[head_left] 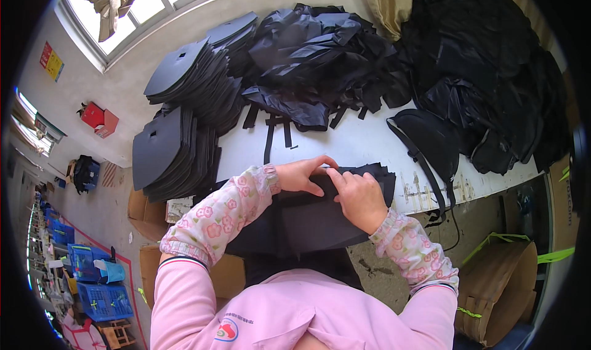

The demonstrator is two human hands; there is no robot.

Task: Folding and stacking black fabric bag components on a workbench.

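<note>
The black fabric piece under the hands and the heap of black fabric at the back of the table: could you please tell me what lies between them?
In the head view, mostly bare white table, crossed by a few loose black straps trailing from the heap of black fabric toward the black fabric piece.

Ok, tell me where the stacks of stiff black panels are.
In the head view, the stacks of stiff black panels sit at the white table's left end, left of the heaped black fabric.

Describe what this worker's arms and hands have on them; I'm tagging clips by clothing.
Both hands are bare: the left hand and right hand wear no gloves, and I see no rings or watch. Each forearm wears a pale floral oversleeve with pink blossoms, gathered at the wrist and elbow. Above them are plain pink jacket sleeves with dark-and-white striped cuffs.
</note>
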